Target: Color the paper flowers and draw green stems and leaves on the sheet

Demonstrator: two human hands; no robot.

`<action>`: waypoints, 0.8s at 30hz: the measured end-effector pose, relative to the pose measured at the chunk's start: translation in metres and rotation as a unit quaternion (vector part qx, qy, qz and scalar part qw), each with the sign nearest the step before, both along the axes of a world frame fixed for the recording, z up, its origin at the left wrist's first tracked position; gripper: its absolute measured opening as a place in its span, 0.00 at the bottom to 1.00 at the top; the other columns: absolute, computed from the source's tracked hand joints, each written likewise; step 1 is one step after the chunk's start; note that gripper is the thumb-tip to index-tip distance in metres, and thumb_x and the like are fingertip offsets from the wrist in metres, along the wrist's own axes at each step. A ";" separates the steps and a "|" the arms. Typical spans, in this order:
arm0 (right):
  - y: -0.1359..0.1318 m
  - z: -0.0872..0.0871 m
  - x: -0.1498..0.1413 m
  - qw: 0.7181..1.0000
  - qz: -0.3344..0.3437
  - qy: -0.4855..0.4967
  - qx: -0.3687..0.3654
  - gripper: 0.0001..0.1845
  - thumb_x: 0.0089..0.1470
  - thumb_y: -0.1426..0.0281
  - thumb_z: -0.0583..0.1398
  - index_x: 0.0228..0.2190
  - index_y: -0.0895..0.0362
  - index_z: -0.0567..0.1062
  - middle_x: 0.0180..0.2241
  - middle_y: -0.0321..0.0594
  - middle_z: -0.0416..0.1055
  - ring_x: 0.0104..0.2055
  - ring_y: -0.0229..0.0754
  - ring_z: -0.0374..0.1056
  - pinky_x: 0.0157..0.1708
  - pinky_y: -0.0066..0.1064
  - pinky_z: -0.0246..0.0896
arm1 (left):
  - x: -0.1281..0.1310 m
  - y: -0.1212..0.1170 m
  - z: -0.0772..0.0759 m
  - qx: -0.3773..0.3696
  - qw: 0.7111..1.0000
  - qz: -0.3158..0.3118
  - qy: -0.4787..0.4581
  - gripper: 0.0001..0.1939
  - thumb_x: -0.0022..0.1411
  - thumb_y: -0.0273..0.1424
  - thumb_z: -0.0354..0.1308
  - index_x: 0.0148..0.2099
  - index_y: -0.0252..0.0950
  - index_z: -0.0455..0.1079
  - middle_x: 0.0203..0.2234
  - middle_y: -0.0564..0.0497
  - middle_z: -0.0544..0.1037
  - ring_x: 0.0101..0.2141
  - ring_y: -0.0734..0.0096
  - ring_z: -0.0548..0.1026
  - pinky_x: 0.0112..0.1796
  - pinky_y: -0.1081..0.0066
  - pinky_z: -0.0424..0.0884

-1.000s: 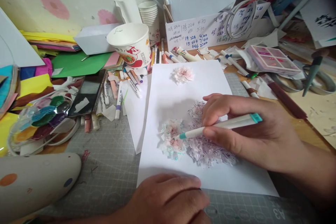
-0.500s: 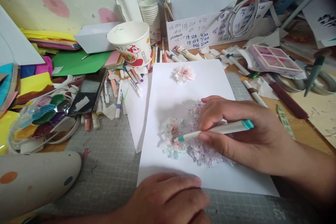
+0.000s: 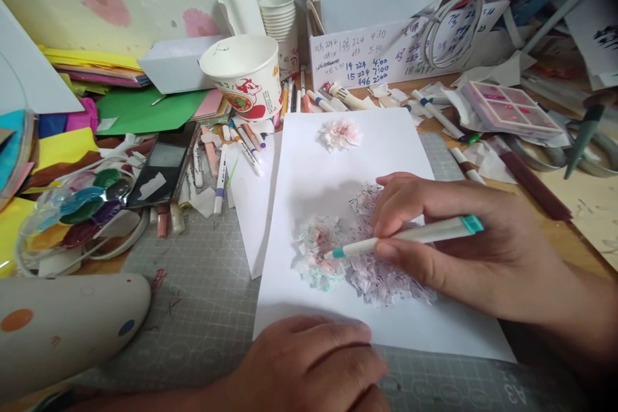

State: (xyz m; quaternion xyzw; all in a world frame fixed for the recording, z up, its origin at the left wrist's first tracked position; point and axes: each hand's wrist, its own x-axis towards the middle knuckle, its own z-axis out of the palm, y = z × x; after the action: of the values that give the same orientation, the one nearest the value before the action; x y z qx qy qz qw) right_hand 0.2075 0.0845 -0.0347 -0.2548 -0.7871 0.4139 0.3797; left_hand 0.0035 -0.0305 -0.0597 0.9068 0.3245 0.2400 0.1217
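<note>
My right hand is closed on a white marker with teal ends, its tip touching a small fringed paper flower on a white sheet. A larger purple-speckled paper flower lies partly under that hand. Another pale pink paper flower sits near the sheet's far edge. My left hand rests at the sheet's near edge with fingers curled, pressing on the paper and grey cutting mat.
A paper cup, loose markers, coloured paper stacks, a paint palette and a phone crowd the left. A handwritten note, pink case and scissors lie at right. A spotted white object sits near left.
My right hand and the marker have shifted slightly back and forth over the small flower; the tip stays on it. The left hand has not moved.
</note>
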 end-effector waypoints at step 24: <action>0.000 0.002 0.000 0.999 0.005 0.017 -0.026 0.07 0.52 0.74 0.65 0.27 0.53 0.73 0.23 0.35 0.72 0.27 0.40 0.68 0.36 0.38 0.69 | 0.006 0.000 0.003 0.022 1.000 0.009 0.009 0.18 0.71 0.24 0.45 0.34 0.38 0.74 0.37 0.61 0.83 0.45 0.79 0.79 0.55 0.79 0.68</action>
State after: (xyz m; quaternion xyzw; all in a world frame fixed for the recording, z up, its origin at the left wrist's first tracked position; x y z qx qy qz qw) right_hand 0.2075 0.0844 -0.0331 -0.2539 -0.7708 0.4406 0.3838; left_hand 0.0093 -0.0304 -0.0570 0.9085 0.3281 0.2401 0.0968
